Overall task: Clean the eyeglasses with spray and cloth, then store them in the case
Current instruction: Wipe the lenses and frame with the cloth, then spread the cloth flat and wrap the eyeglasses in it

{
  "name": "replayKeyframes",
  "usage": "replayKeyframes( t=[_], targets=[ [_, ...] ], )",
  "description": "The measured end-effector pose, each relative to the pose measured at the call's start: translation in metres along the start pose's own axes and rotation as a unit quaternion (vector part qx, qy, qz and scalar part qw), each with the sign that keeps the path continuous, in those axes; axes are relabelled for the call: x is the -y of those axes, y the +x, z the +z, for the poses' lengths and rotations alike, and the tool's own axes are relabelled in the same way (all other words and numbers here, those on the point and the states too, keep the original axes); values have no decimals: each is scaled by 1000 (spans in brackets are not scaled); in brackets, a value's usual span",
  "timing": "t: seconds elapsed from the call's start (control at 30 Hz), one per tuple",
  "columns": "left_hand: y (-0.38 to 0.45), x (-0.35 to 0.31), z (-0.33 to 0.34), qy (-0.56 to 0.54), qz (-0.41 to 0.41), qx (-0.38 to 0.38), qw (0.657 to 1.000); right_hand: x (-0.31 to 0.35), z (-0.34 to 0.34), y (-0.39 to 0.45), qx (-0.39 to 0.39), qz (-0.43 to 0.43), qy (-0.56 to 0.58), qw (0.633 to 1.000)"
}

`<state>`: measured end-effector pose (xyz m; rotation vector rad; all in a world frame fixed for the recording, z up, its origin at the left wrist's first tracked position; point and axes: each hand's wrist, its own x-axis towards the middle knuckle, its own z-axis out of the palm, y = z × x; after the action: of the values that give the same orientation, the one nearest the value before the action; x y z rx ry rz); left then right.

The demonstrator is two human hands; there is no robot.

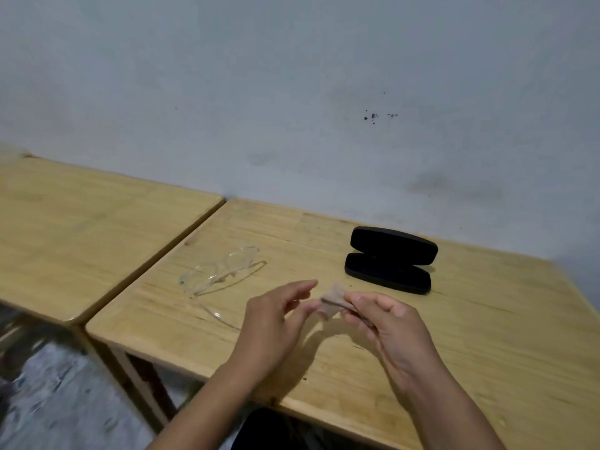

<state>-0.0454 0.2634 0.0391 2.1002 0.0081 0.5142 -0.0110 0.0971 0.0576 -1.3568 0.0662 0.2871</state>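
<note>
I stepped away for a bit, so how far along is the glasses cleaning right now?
Early on. The case already lies open on the table. The right hand pinches the cloth, with the left hand at it. The eyeglasses lie untouched, unfolded; no spray bottle is visible. Wiping and storing remain.

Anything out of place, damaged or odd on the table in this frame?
No damage or spill shows. The one oddity: no spray bottle is in view. The eyeglasses lie open on the table, the case sits open, and both hands pinch the cloth.
</note>
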Motion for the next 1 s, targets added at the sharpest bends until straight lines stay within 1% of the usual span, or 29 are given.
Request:
replayKeyframes(
  t=[0.07, 0.13, 0.27, 0.37, 0.43, 0.57, 0.7, 0.9, 1.0],
  targets=[
    [5, -10, 23, -51, -38, 39, 997, 4, -6, -3, -3, -25, -10, 1000],
    [12, -19, 38, -82, -51, 48, 994, 7, -15, -6, -13, -48, -30, 998],
    [23, -31, 54, -123, -47, 48, 990, 13, -35, -10, -34, -80, -74, 993],
    [28, -39, 61, -136, -36, 65, 988, 12, -47, -9, -71, -95, -129, 985],
    [30, -42, 65, -135, -32, 76, 987, 13, -53, -7, -90, -116, -145, 978],
    [33, -46, 73, -122, -16, 99, 988, 19, -55, -3, -78, -145, -138, 977],
    [36, -50, 76, -101, -1, 104, 989, 22, -57, 1, -95, -165, -149, 970],
    [42, -55, 73, -182, -43, 100, 977, 32, -64, 1, -69, -175, -130, 974],
    [50, -64, 69, -209, -35, 110, 971, 42, -67, 4, -36, -172, -96, 980]
  ],
)
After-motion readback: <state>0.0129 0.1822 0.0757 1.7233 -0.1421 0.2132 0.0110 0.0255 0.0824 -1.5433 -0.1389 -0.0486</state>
